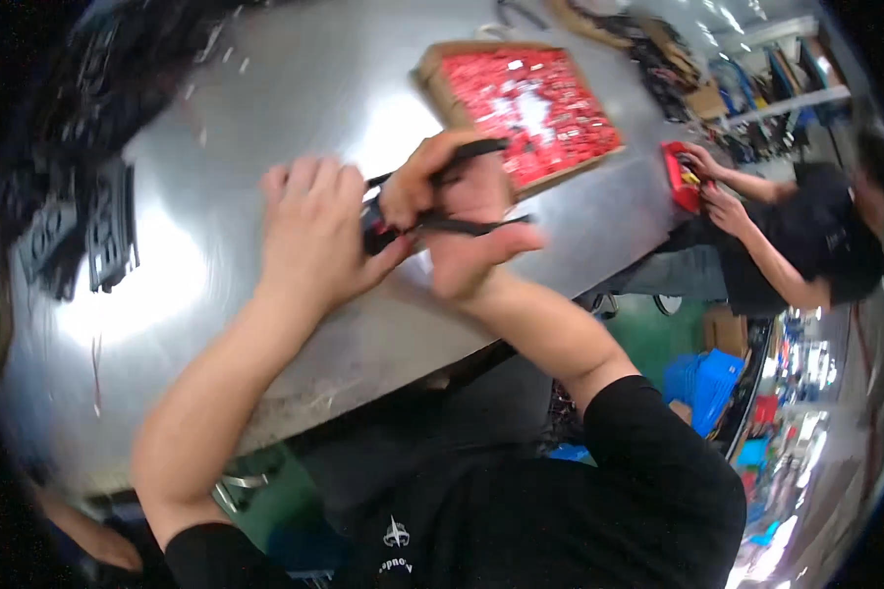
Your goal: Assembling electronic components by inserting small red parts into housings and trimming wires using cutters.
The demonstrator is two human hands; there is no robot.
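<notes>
My right hand is around a black two-handled tool that looks like pliers, though blur hides its exact kind. The handles stand apart, with fingers curled at the upper one and the thumb stretched along the lower. My left hand is close beside it, back upward and fingers bent over. Its thumb reaches toward the tool's head and a small dark piece between the two hands. What the left fingers hold is hidden beneath them.
Beyond my right hand lies an open cardboard box of small red pieces. Black moulded parts are piled at the left of the metal table. At right, a co-worker handles a red object.
</notes>
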